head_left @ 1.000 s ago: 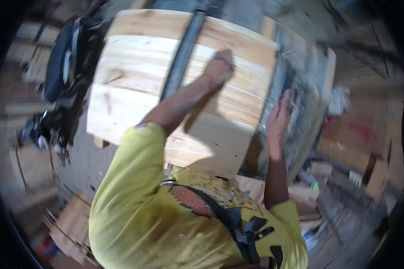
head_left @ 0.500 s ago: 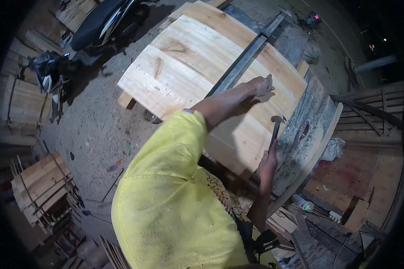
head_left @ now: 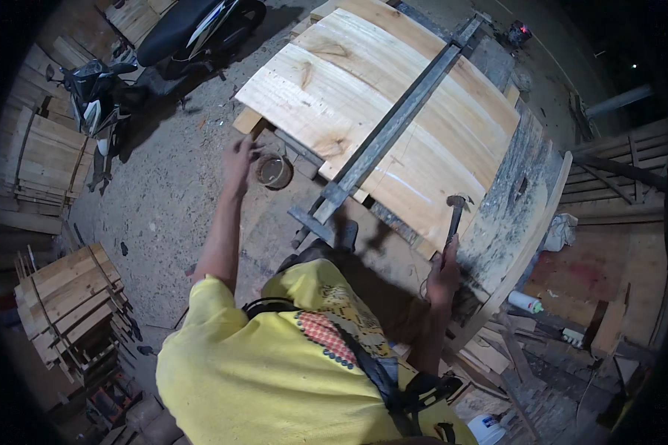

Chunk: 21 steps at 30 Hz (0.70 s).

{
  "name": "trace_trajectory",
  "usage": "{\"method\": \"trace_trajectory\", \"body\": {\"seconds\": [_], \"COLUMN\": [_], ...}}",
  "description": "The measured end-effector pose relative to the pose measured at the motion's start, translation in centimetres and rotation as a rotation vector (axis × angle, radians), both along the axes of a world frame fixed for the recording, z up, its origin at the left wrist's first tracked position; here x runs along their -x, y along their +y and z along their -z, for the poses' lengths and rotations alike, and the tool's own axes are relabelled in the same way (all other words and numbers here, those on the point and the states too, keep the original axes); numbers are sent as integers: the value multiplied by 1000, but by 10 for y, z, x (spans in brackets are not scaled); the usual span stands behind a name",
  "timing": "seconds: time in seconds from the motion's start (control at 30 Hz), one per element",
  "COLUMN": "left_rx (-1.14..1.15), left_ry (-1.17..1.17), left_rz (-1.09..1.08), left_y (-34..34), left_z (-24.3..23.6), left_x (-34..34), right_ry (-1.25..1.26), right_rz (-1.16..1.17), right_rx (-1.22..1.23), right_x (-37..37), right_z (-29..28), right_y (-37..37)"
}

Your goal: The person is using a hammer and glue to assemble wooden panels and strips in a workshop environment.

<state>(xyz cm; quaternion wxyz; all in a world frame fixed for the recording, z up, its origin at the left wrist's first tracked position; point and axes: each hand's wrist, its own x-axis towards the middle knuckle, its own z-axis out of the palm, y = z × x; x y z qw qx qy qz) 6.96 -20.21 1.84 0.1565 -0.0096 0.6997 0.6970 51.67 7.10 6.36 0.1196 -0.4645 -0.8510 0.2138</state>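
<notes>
My right hand (head_left: 443,276) is closed round the handle of a claw hammer (head_left: 453,222), whose head is up over the panel's near right edge. Out to the left, my left hand (head_left: 239,162) hangs above the ground with its fingers loosely apart and nothing seen in them. Close beside it stands a small round bucket (head_left: 274,172) with brownish contents. A wide panel of pale boards (head_left: 349,81) lies on a workbench, and a long metal bar clamp (head_left: 401,119) crosses over it, its screw end toward me.
A worn grey bench top (head_left: 519,196) with a curved wooden edge runs along the right. Stacks of clamped boards (head_left: 70,300) stand at the left, and a motorbike (head_left: 193,37) is parked at the far left. Offcuts and a spray can (head_left: 525,301) lie at the lower right.
My left hand has moved from over the panel back and left, beside the bucket. My right hand still grips the hammer in nearly the same place. The view has shifted, showing the clamp's near end.
</notes>
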Motion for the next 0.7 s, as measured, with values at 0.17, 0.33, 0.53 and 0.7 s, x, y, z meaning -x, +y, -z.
{"method": "trace_trajectory", "body": {"seconds": [0.17, 0.33, 0.53, 0.7], "left_rx": [163, 9, 4, 160], "left_ry": [-266, -192, -70, 68], "left_rz": [-44, 25, 119, 60], "left_y": [-108, -116, -59, 15], "left_z": [15, -10, -40, -25], "left_x": [-17, 31, 119, 201], "right_ry": [189, 444, 400, 449], "right_rz": [288, 286, 167, -88], "right_rx": [412, 435, 17, -330], "right_x": [5, -20, 41, 140], "right_z": [-13, 17, -54, -110], "right_y": [-60, -91, -102, -87]}}
